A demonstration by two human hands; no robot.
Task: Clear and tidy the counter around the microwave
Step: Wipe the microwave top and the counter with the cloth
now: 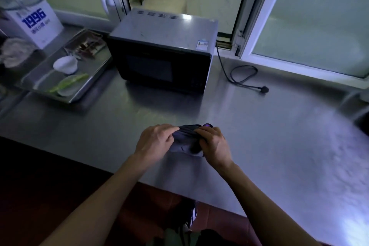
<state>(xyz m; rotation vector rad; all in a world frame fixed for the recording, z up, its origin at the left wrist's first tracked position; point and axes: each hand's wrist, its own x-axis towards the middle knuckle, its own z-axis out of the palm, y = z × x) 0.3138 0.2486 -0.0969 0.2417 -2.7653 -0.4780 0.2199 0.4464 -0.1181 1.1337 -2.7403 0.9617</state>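
A dark microwave (161, 50) stands on the steel counter (279, 136), its door shut. Its black power cord (241, 78) lies unplugged to the right, the plug resting on the counter. In front of the microwave, near the counter's front edge, both hands hold a bunched dark purple cloth (186, 141) just above the surface. My left hand (155, 142) grips the cloth's left side with curled fingers. My right hand (212, 145) grips its right side, fingers curled over the top.
A steel tray (83, 90) left of the microwave holds a white bowl (65, 64), a green utensil (68, 84) and a smaller tray of food. A white box marked 1996 (34, 24) and a crumpled rag (15, 51) sit further left. An open window is behind.
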